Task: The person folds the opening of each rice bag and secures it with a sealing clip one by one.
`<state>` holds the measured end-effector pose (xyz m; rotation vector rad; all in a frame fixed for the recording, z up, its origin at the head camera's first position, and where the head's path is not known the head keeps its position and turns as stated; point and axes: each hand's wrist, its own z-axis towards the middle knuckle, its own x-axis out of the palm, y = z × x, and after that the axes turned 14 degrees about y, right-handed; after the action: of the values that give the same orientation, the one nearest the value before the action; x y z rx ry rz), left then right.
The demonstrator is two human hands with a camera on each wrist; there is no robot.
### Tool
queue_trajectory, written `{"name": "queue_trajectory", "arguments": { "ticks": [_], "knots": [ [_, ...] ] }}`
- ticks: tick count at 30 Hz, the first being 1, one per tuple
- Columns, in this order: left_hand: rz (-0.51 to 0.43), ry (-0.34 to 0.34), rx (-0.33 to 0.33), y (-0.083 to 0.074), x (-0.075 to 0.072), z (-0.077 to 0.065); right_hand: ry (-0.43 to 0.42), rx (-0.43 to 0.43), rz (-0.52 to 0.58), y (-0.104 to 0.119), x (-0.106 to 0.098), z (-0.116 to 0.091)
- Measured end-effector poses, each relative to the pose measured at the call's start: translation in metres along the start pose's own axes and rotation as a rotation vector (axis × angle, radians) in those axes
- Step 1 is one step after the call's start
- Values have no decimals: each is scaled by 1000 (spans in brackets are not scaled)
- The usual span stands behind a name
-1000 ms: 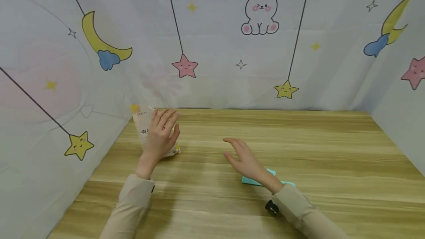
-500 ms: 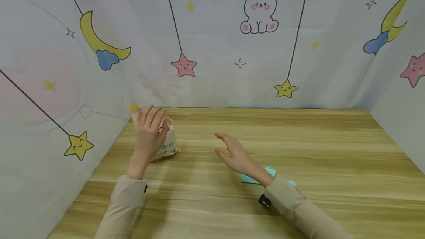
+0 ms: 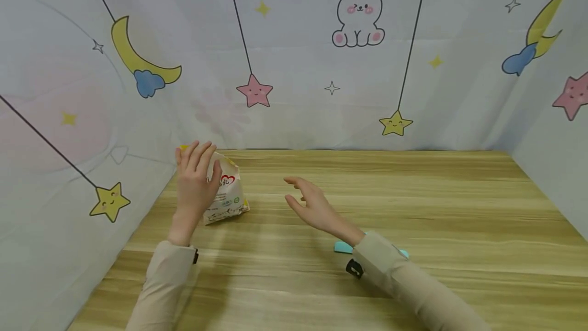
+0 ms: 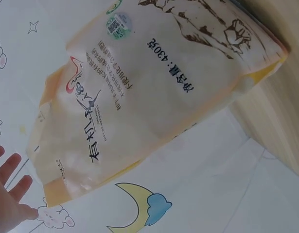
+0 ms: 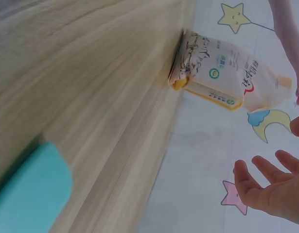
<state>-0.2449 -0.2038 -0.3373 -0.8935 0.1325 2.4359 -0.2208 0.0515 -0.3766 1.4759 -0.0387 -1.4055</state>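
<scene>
A cream-coloured packaged bag with yellow edges, printed Chinese text and a red heart mark (image 3: 227, 201) stands upright at the table's left rear. My left hand (image 3: 195, 183) is raised in front of it, fingers spread, covering its left part in the head view. In the left wrist view the bag (image 4: 139, 97) fills the middle, and the left hand (image 4: 10, 194) shows beside its top with a gap at the fingers. My right hand (image 3: 312, 206) hovers over the table right of the bag, fingers relaxed and thumb apart. It holds nothing. Its fingers also show in the right wrist view (image 5: 271, 184).
A turquoise flat object (image 3: 343, 247) lies on the wooden table (image 3: 436, 203) beneath the right forearm, which hides most of it. White fabric walls with printed stars, moons and a rabbit enclose the table at the back (image 3: 303, 121) and both sides.
My left hand has moved left across the bag, uncovering more of its right side. My right hand has moved left and slightly farther from me. The bag stands where it was.
</scene>
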Motion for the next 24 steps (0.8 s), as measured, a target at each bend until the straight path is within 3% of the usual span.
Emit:
{"name": "queue_trajectory", "arguments": {
  "ticks": [11, 19, 24],
  "knots": [
    [-10, 58, -44, 5, -11, 6, -8, 14, 86, 1, 0, 19],
    [-1, 64, -54, 10, -8, 8, -46, 39, 94, 0, 1, 36],
    [13, 85, -104, 13, -8, 11, -54, 17, 127, 2, 5, 49]
  ]
}}
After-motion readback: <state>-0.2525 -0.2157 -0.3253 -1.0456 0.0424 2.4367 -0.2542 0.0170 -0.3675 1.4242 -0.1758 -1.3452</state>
